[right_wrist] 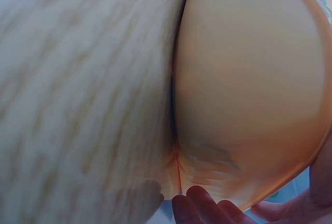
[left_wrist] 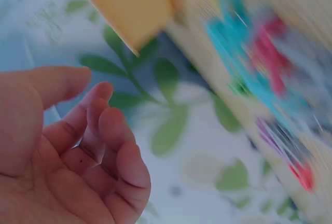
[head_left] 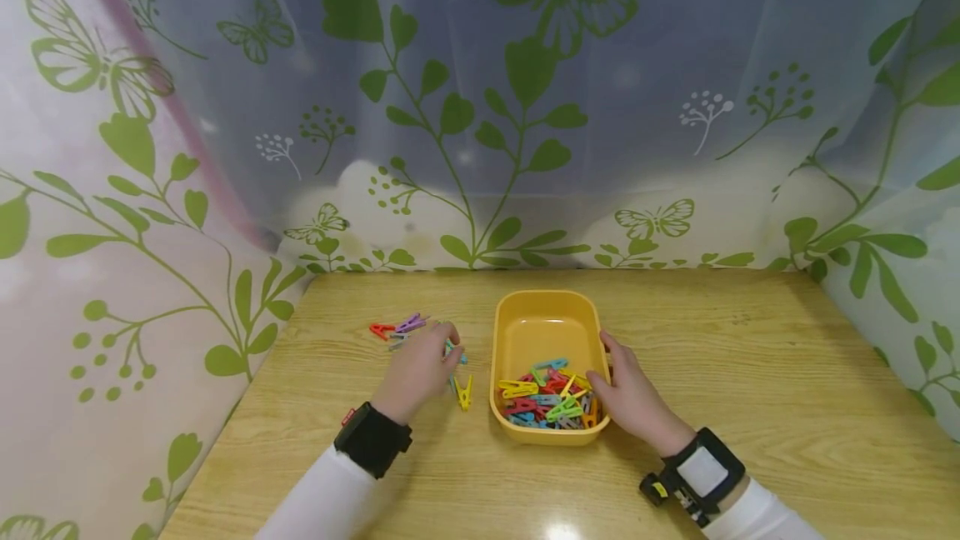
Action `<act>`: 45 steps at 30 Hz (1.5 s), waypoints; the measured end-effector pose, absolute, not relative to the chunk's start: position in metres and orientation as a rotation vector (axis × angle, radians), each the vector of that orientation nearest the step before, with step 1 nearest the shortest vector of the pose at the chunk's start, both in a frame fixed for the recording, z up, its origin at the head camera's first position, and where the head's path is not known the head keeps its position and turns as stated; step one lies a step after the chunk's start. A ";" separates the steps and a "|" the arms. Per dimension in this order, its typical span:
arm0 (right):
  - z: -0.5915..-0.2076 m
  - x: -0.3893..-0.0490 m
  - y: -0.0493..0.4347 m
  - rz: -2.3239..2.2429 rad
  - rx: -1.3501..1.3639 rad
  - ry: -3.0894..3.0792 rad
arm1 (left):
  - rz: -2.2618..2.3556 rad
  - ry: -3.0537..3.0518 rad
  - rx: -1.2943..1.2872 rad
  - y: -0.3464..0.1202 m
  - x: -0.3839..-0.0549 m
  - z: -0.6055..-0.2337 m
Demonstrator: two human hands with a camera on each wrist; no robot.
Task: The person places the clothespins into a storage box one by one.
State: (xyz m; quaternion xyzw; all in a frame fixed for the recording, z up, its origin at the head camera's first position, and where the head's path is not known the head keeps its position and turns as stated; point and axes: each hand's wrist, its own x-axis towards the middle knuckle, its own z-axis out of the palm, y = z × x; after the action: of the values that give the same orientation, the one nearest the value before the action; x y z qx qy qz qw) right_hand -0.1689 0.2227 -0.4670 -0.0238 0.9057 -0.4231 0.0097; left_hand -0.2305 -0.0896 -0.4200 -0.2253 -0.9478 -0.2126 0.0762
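Observation:
A yellow plastic bin (head_left: pixel 546 338) stands on the table, with many colourful clothespins (head_left: pixel 564 409) heaped in its near half. My right hand (head_left: pixel 636 394) grips the bin's right side, thumb over the rim; in the right wrist view its fingertips (right_wrist: pixel 199 206) touch the outer wall. Left of the bin, my left hand (head_left: pixel 420 367) hovers over loose clothespins, its fingers loosely curled with nothing between them in the left wrist view. Around it lie a red clothespin (head_left: pixel 381 331), a purple clothespin (head_left: pixel 410 323) and a yellow clothespin (head_left: pixel 465 394). The hand partly covers blue and grey ones.
The wooden table (head_left: pixel 712 332) extends to both sides of the bin. A curtain (head_left: pixel 480 132) printed with leaves and butterflies hangs along the table's back edge and sides. Each wrist wears a black strapped device (head_left: pixel 372 440).

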 end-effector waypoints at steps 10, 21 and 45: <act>-0.467 -0.168 0.223 -1.309 -0.052 2.817 | -0.513 -2.942 -0.384 -0.169 -0.278 -0.446; -0.467 -0.167 0.221 -1.314 -0.044 2.805 | -0.475 -2.997 -0.287 -0.196 -0.291 -0.463; -0.461 -0.165 0.221 -1.331 -0.081 2.806 | -0.316 -2.952 -0.391 -0.199 -0.301 -0.473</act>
State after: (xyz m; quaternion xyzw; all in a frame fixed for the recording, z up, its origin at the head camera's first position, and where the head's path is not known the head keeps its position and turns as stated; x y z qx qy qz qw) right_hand -0.1647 0.2205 -0.4614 -0.0261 0.9031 -0.4283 0.0176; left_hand -0.3010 -0.1994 -0.4728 -0.1302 -0.9832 -0.1051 0.0733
